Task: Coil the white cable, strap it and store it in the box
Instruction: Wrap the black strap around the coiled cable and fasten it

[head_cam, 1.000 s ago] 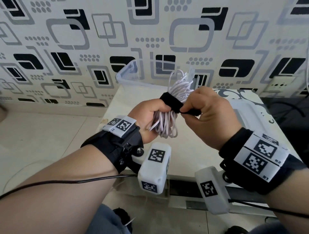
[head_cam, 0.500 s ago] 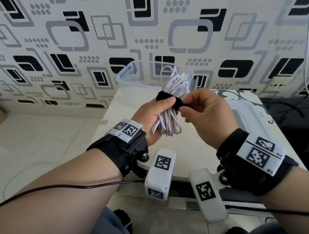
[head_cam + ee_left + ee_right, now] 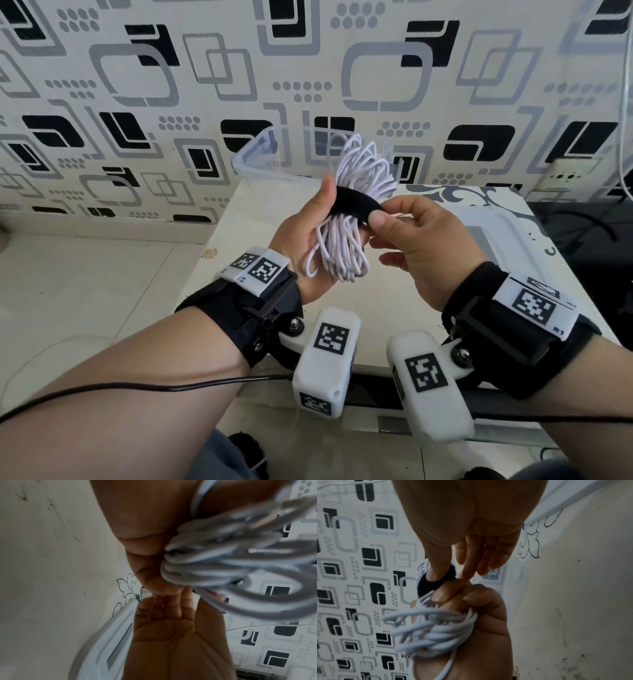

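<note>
My left hand (image 3: 308, 236) grips the coiled white cable (image 3: 342, 253) at its middle, above the table, with the thumb up beside the bundle. A black strap (image 3: 354, 205) runs round the coil's waist. My right hand (image 3: 383, 214) pinches the strap's end between thumb and forefinger, its other fingers loosely spread. In the right wrist view the thumb lies on the strap (image 3: 426, 586) above the left hand (image 3: 479, 615) and the cable (image 3: 436, 628). The left wrist view shows blurred cable loops (image 3: 223, 563). The clear plastic box (image 3: 255, 154) stands open just behind the coil.
The box stands at the far edge of a white table (image 3: 342, 308), against a patterned wall. A white lid-like tray (image 3: 496, 236) lies on the table's right side. Tiled floor (image 3: 85, 291) is to the left. A wall socket (image 3: 565, 174) sits at right.
The right hand has gone from a closed fist on the strap to a thumb-and-forefinger pinch with spread fingers. The left thumb has slid to the side, and the strap shows wrapped across the coil.
</note>
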Available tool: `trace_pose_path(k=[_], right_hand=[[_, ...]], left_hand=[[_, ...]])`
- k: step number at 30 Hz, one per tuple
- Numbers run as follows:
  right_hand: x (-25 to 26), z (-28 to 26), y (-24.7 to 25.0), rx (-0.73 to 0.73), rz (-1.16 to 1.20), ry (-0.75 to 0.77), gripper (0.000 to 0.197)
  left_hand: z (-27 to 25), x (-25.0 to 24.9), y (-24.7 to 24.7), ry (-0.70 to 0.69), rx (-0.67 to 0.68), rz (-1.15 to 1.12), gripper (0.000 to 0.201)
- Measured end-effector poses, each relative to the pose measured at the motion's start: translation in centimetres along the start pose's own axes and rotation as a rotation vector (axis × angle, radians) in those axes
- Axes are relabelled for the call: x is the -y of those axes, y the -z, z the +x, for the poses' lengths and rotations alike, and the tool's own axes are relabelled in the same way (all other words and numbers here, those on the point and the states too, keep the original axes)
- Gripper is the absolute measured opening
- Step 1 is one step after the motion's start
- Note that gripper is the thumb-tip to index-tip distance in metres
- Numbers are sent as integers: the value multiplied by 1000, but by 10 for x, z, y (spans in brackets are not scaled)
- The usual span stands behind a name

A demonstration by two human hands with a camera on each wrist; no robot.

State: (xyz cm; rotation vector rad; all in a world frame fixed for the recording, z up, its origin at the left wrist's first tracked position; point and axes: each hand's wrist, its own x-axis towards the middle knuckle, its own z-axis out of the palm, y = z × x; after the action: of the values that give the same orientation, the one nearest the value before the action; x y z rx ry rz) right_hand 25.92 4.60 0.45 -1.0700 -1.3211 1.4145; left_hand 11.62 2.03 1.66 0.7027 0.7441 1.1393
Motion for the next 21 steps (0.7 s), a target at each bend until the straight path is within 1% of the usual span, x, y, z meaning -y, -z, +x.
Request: trace_pose_path(k=[2, 4, 5, 7, 8, 9, 10, 11, 12, 13, 14, 15, 16, 17, 19, 21], right_hand=[[-3, 1, 2, 89, -7, -39, 33], [-2, 0, 2, 187, -8, -33, 37], [-1, -1, 1, 238, 28, -30, 45], [1, -3, -1, 337, 181, -46, 68], [1, -4, -3, 385, 249, -47, 71], [1, -5, -4, 412, 288, -47, 69], [2, -5, -5, 409, 297, -41, 68], [4, -5, -7, 397, 298, -45, 70], [3, -4, -8, 372, 300, -56, 77], [2, -3, -8, 324, 313, -69, 84], [1, -1, -8, 264, 328, -77, 86], [-1, 1, -6, 201, 334, -73, 77], [-3, 3, -3, 156, 312, -54, 64], [-4, 2, -2, 131, 254, -25, 55], [-8, 3, -2, 102, 124, 35, 50], [-8, 1, -7, 105, 80, 61, 41]], left_hand=[[0, 0, 2, 27, 46, 10, 68], [1, 3, 6, 26, 61, 40, 73], [2, 4, 7, 26, 60, 70, 74], [4, 8, 7, 15, 50, 137, 74], [4, 9, 5, 11, 32, 160, 74], [6, 11, 5, 1, -14, 185, 75], [6, 11, 4, -4, -60, 210, 73], [5, 10, 2, -15, -124, 264, 67], [5, 9, 3, -28, -185, 359, 57], [4, 7, 3, -39, -216, 515, 50], [3, 6, 5, -58, -234, 667, 49], [4, 4, 7, -74, -253, 783, 47], [5, 3, 11, -71, -249, 811, 42], [6, 2, 13, -53, -242, 791, 37], [6, 2, 18, -49, -244, 666, 34], [6, 1, 20, -76, -225, 522, 45]])
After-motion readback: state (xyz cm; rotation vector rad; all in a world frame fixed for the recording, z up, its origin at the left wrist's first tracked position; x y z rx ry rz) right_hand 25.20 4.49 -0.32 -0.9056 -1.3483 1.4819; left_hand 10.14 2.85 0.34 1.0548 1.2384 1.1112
